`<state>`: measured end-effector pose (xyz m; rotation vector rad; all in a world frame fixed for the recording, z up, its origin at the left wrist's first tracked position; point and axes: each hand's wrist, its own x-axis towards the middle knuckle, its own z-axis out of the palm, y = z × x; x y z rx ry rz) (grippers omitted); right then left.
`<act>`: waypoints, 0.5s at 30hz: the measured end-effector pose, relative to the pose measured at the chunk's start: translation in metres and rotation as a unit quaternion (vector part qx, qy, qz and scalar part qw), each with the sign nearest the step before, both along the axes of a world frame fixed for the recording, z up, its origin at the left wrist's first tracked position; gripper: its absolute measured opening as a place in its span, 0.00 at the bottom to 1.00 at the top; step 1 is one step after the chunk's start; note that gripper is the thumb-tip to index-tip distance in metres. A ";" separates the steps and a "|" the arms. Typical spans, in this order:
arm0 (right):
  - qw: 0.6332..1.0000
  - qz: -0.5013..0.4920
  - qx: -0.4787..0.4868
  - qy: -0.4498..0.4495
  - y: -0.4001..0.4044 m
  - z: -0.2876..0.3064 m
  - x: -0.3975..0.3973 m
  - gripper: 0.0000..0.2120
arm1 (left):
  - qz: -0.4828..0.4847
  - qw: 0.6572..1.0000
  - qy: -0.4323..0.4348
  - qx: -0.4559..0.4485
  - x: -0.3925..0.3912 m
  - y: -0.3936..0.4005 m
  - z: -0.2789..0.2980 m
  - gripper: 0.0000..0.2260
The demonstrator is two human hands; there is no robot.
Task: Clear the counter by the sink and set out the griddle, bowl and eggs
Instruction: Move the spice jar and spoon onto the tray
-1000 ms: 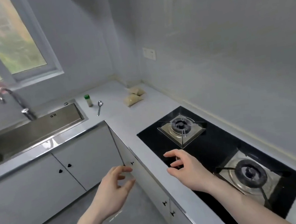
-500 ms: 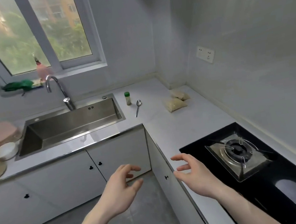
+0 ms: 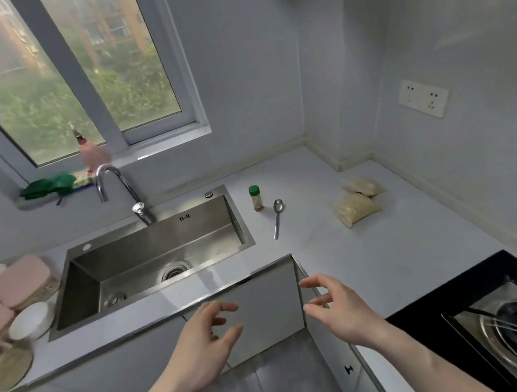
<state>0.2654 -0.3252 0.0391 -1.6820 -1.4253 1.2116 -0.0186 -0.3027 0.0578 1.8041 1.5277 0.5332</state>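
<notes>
- Counter (image 3: 376, 255): white, L-shaped, wraps the corner; no readable label or writing on any item.
- Sink (image 3: 158, 254): stainless steel, empty basin, set into the counter below the window; curved faucet (image 3: 122, 189) behind it.
- Gas hob (image 3: 489, 312): black glass, at the right edge, one burner visible.
- Containers (image 3: 21, 281): two with pink lids, left of the sink, beside a white bowl (image 3: 29, 320).
- Two bags (image 3: 357, 206): clear, holding pale grain, on the counter near the corner.
- Left hand (image 3: 202, 345) and right hand (image 3: 341, 311): both empty, fingers spread and slightly curled, held over the cabinet fronts.
- Spoon (image 3: 277, 218): metal, lying right of the sink.
- Spice jar (image 3: 255, 198): green cap, upright, just beside the spoon; label too blurred to read.
</notes>
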 end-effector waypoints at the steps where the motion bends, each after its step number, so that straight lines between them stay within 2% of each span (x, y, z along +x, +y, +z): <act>1: 1.000 -0.001 -0.001 -0.006 0.013 -0.002 0.002 0.17 | -0.004 1.000 -0.006 0.004 0.001 0.016 -0.001 0.08; 5: 0.999 -0.005 -0.025 -0.029 0.057 -0.011 0.008 0.18 | -0.015 1.000 -0.026 -0.004 0.007 0.076 -0.005 0.09; 15: 0.991 -0.065 -0.074 -0.090 0.208 -0.068 0.004 0.20 | -0.122 0.992 0.035 -0.009 0.039 0.285 -0.036 0.09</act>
